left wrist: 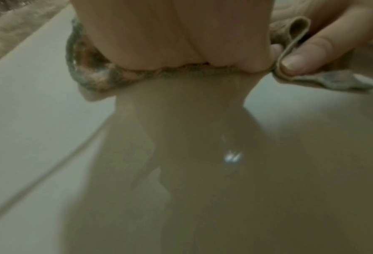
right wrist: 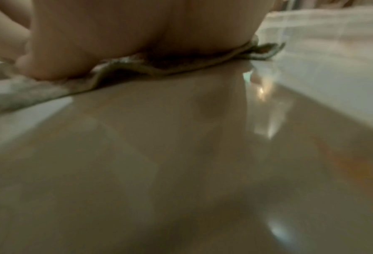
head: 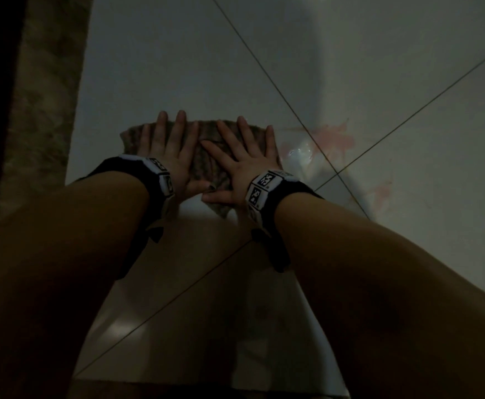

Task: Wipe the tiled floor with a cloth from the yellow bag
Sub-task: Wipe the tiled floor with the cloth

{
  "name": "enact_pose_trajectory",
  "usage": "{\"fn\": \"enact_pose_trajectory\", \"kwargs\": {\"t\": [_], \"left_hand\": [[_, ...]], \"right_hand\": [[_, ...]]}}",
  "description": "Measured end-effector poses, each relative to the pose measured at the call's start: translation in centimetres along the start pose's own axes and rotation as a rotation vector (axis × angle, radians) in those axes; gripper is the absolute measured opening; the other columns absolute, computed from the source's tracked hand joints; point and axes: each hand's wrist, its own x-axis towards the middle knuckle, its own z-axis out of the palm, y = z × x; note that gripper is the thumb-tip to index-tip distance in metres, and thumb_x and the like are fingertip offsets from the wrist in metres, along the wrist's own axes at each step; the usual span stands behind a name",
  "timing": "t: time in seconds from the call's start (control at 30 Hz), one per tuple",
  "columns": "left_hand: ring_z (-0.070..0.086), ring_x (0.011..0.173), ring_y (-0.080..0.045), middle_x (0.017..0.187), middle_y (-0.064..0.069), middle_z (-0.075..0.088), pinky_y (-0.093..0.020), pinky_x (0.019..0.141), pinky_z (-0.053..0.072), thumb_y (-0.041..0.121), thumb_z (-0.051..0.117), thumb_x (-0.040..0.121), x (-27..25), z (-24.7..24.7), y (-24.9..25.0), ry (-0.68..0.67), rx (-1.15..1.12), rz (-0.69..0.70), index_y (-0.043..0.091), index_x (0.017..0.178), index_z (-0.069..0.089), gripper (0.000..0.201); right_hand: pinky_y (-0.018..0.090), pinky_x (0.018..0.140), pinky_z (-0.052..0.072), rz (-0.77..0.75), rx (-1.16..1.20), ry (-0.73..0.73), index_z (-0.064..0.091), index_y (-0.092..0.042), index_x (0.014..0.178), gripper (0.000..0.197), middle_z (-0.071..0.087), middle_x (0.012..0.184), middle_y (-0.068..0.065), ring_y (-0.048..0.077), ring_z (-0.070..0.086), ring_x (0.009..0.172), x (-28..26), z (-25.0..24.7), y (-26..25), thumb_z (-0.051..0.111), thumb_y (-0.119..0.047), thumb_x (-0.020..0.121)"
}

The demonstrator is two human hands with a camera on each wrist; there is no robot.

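A mottled grey-brown cloth (head: 204, 165) lies spread on the white tiled floor (head: 178, 53). My left hand (head: 165, 148) presses flat on its left half, fingers straight and pointing away from me. Beside it, my right hand (head: 241, 156) presses flat on the right half, fingers spread. The two thumbs meet near the cloth's near edge. In the left wrist view the heel of the left hand (left wrist: 170, 34) bears down on the cloth (left wrist: 98, 79), and a fold of it stands beside a thumb (left wrist: 300, 56). The right hand (right wrist: 126, 34) likewise squashes the cloth (right wrist: 28, 96).
Pink smears (head: 333, 136) and a shiny wet patch (head: 299, 154) mark the tiles just right of the cloth, near crossing grout lines (head: 337, 173). A brown speckled strip (head: 39, 110) runs along the left. The yellow bag is not in view.
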Motion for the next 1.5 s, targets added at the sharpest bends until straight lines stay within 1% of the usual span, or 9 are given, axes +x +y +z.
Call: {"fn": "enact_pose_trajectory", "kwargs": {"t": [0.47, 0.67, 0.83, 0.97, 1.1, 1.3, 1.37, 1.47, 1.5], "left_hand": [[-0.017, 0.147, -0.035, 0.159, -0.009, -0.022, -0.050, 0.119, -0.005, 0.073, 0.038, 0.080, -5.8, 3.0, 2.1, -0.123, 0.085, 0.100, 0.017, 0.149, -0.019, 0.106], [-0.019, 0.146, -0.034, 0.159, -0.008, -0.022, -0.049, 0.119, -0.008, 0.069, 0.036, 0.083, -10.5, 5.9, 3.1, -0.131, 0.063, 0.166, 0.019, 0.133, -0.031, 0.098], [-0.020, 0.146, -0.034, 0.159, -0.008, -0.024, -0.049, 0.119, -0.009, 0.069, 0.030, 0.085, -14.5, 8.1, 4.3, -0.121, 0.152, 0.234, 0.017, 0.148, -0.021, 0.097], [-0.019, 0.146, -0.034, 0.159, -0.008, -0.023, -0.048, 0.119, -0.009, 0.068, 0.031, 0.085, -17.0, 9.5, 4.8, -0.093, 0.170, 0.282, 0.016, 0.144, -0.026, 0.097], [-0.015, 0.147, -0.034, 0.160, -0.009, -0.018, -0.047, 0.119, -0.008, 0.067, 0.036, 0.085, -18.5, 10.5, 4.8, -0.058, 0.131, 0.323, 0.015, 0.149, -0.019, 0.099], [-0.014, 0.148, -0.034, 0.160, -0.009, -0.017, -0.046, 0.119, -0.007, 0.059, 0.029, 0.092, -20.3, 11.9, 3.3, 0.000, 0.137, 0.328, 0.016, 0.150, -0.015, 0.085], [-0.009, 0.148, -0.035, 0.161, -0.011, -0.012, -0.046, 0.118, -0.010, 0.059, 0.029, 0.091, -21.3, 13.0, 2.2, 0.010, 0.097, 0.344, 0.016, 0.148, -0.015, 0.084], [0.025, 0.142, -0.041, 0.154, -0.017, 0.030, -0.046, 0.113, -0.001, 0.064, 0.031, 0.078, -23.0, 13.5, 0.8, -0.040, 0.115, 0.349, 0.012, 0.142, 0.010, 0.085], [0.031, 0.139, -0.042, 0.151, -0.017, 0.037, -0.045, 0.112, -0.001, 0.064, 0.031, 0.074, -23.5, 13.4, 0.4, -0.034, 0.100, 0.346, 0.011, 0.141, 0.017, 0.086]], "right_hand": [[0.056, 0.105, -0.025, 0.025, 0.018, -0.083, -0.009, -0.039, 0.148, 0.098, -0.024, 0.158, 0.000, 0.031, -0.026, 0.143, -6.9, 4.0, -3.1, 0.040, -0.079, 0.073], [0.055, 0.108, -0.022, 0.014, 0.016, -0.113, -0.009, -0.038, 0.148, 0.100, -0.023, 0.158, 0.002, 0.032, -0.025, 0.143, -11.7, 7.1, -5.3, 0.042, -0.078, 0.073], [0.053, 0.108, -0.022, 0.031, 0.019, -0.096, -0.003, -0.036, 0.149, 0.101, -0.015, 0.160, 0.005, 0.035, -0.018, 0.145, -15.8, 10.0, -7.4, 0.046, -0.078, 0.071], [0.053, 0.107, -0.021, 0.069, 0.049, -0.102, 0.002, -0.033, 0.150, 0.103, -0.009, 0.160, 0.009, 0.039, -0.014, 0.145, -18.5, 11.6, -9.6, 0.050, -0.076, 0.070], [0.053, 0.109, -0.019, 0.118, 0.004, -0.147, -0.007, -0.032, 0.149, 0.102, -0.018, 0.159, 0.009, 0.038, -0.020, 0.144, -19.5, 11.9, -11.2, 0.045, -0.076, 0.074], [0.057, 0.112, -0.013, 0.112, -0.007, -0.198, -0.011, -0.036, 0.148, 0.090, -0.024, 0.157, 0.005, 0.033, -0.022, 0.144, -20.7, 11.5, -12.8, 0.041, -0.069, 0.082], [0.059, 0.110, -0.014, 0.072, -0.048, -0.230, -0.010, -0.036, 0.148, 0.091, -0.029, 0.154, 0.003, 0.035, -0.023, 0.143, -20.9, 12.6, -14.1, 0.045, -0.065, 0.082], [0.061, 0.105, -0.010, 0.008, -0.083, -0.164, 0.006, -0.036, 0.150, 0.086, -0.014, 0.156, 0.009, 0.032, -0.019, 0.138, -20.9, 13.4, -15.9, 0.052, -0.061, 0.081], [0.062, 0.105, -0.012, -0.020, -0.093, -0.196, 0.002, -0.036, 0.149, 0.087, -0.019, 0.155, 0.008, 0.030, -0.022, 0.137, -20.8, 13.4, -16.3, 0.048, -0.063, 0.082]]}}
